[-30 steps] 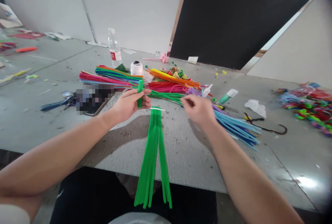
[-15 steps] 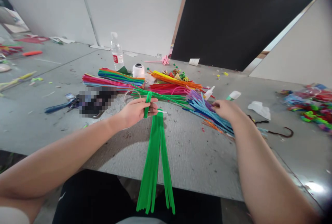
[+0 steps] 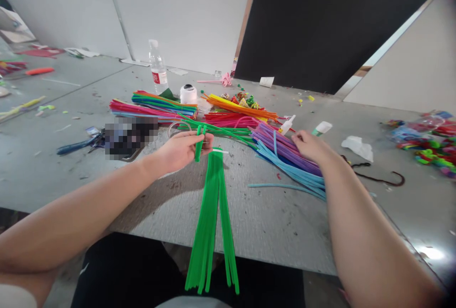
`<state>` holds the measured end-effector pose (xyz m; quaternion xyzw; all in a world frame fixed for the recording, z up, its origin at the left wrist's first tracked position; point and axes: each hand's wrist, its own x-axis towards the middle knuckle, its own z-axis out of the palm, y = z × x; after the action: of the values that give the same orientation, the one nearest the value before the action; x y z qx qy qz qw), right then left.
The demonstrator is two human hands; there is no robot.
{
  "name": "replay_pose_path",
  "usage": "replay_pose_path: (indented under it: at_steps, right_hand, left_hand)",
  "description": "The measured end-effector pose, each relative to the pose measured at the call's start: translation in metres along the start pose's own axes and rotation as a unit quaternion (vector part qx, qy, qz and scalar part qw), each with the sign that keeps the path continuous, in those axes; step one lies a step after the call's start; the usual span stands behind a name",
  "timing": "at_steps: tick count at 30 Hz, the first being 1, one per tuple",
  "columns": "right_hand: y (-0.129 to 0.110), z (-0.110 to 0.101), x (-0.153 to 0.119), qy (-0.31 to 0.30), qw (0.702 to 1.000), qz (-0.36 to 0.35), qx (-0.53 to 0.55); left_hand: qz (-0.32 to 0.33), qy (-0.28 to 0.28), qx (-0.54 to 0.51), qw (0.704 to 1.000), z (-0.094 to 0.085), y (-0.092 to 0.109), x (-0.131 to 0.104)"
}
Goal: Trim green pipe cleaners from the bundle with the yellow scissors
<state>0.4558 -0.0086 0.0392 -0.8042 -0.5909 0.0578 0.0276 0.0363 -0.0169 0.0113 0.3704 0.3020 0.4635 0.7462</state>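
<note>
My left hand (image 3: 181,150) pinches a short folded green pipe cleaner (image 3: 198,144) between thumb and fingers above the table. Just right of its fingertips lies a bundle of long green pipe cleaners (image 3: 210,213), its lower ends reaching past the table's front edge. A thin white stick (image 3: 221,151) crosses the bundle's top end. To the right, my right hand (image 3: 310,146) has its fingers closed at the far edge of a pile of purple pipe cleaners (image 3: 285,144). Light blue pipe cleaners (image 3: 292,170) lie along the pile's near side, one stray apart from them.
Behind my hands are red and multicoloured pipe cleaner bundles (image 3: 153,106), a white spool (image 3: 188,94), a water bottle (image 3: 157,68) and a glue bottle (image 3: 287,125). Pliers (image 3: 76,145) lie left beside a blurred dark object (image 3: 131,137). Crumpled tissue (image 3: 357,149) and colourful pieces (image 3: 427,141) lie right.
My right hand has shifted slightly up and right. The purple pipe cleaners are more exposed, and the light blue ones have slid nearer to me, with one separated. My left hand keeps its green piece.
</note>
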Motion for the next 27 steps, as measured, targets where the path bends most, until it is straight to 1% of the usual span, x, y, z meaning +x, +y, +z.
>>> replay_pose_path:
  at_steps: [2, 4, 8, 11, 15, 18, 19, 23, 25, 27]
  right_hand:
    - [0.000, 0.001, 0.000, -0.003, 1.000, -0.006, 0.002]
    - [0.000, 0.001, -0.001, -0.010, 1.000, -0.025, 0.006]
    - [-0.005, -0.003, -0.007, -0.021, 0.999, -0.026, -0.003]
    - [-0.011, -0.006, -0.011, -0.035, 0.998, -0.056, -0.019]
    - [-0.017, -0.011, -0.017, -0.026, 0.995, -0.084, -0.047]
    - [-0.025, -0.016, -0.030, -0.011, 0.993, -0.091, -0.071]
    - [-0.028, -0.019, -0.035, -0.015, 0.993, -0.089, -0.077]
    - [-0.043, -0.023, -0.057, -0.087, 0.989, -0.082, -0.089]
    - [-0.049, -0.023, -0.062, -0.101, 0.986, -0.077, -0.109]
    - [-0.051, -0.023, -0.062, -0.101, 0.984, -0.075, -0.129]
  left_hand:
    - [0.014, 0.013, 0.019, 1.000, -0.002, -0.001, 0.001]
    - [0.015, 0.006, 0.044, 0.999, -0.004, -0.001, 0.000]
    - [0.005, -0.011, 0.068, 0.998, -0.003, 0.001, -0.004]
    - [-0.001, -0.017, 0.076, 0.997, -0.001, 0.003, -0.006]
    - [-0.008, -0.014, 0.089, 0.996, -0.002, 0.003, -0.005]
    - [-0.010, -0.010, 0.090, 0.996, -0.003, 0.002, -0.004]
    - [-0.009, -0.007, 0.090, 0.996, -0.004, 0.002, -0.004]
    - [-0.019, -0.006, 0.100, 0.995, -0.004, 0.003, -0.004]
    - [-0.022, -0.007, 0.107, 0.994, -0.004, 0.004, -0.005]
    - [-0.016, -0.007, 0.112, 0.994, -0.004, 0.004, -0.004]
